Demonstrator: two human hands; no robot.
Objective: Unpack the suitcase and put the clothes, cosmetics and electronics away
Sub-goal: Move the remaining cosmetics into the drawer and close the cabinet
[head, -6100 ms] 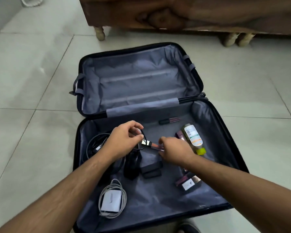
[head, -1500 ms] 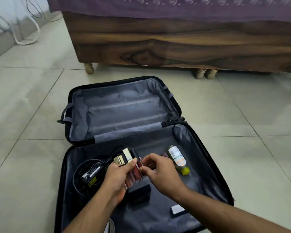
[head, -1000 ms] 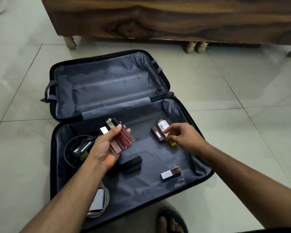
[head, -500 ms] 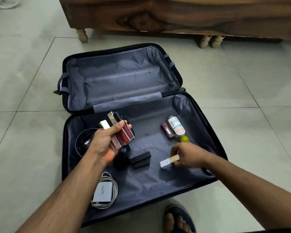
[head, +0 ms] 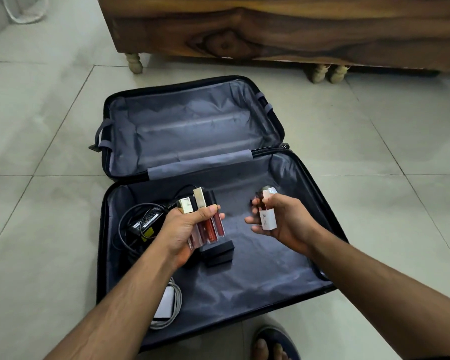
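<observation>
A black suitcase with grey lining lies open on the tiled floor. My left hand grips a bunch of lip gloss tubes with gold caps above the near half. My right hand holds a white-capped lipstick upright, its fingers curled round it. Behind that hand the top of a small bottle shows. In the near half lie a black power adapter with cable, a black box and a white charger with coiled cable.
A dark wooden bed frame on pale turned legs stands just beyond the suitcase. My sandalled foot is at the suitcase's near edge. A white cable lies at the far left by the wall.
My right hand has picked the white-capped lipstick up from the suitcase floor and raised it. My left hand keeps its hold on the lip gloss tubes.
</observation>
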